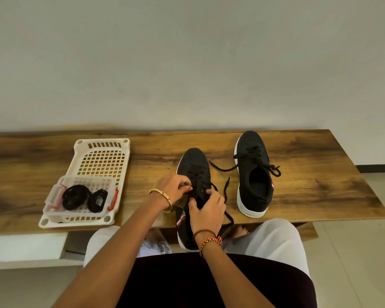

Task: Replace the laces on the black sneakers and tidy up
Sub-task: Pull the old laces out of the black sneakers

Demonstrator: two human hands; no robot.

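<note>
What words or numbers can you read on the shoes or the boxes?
None can be read.
Near sneaker: a red and white mark on its side by the left hand, too blurred to read.
Far sneaker: a small red, white and blue tag near the heel, too small to read.
Clear box holding coiled black laces, and the white basket: no text shows.
</note>
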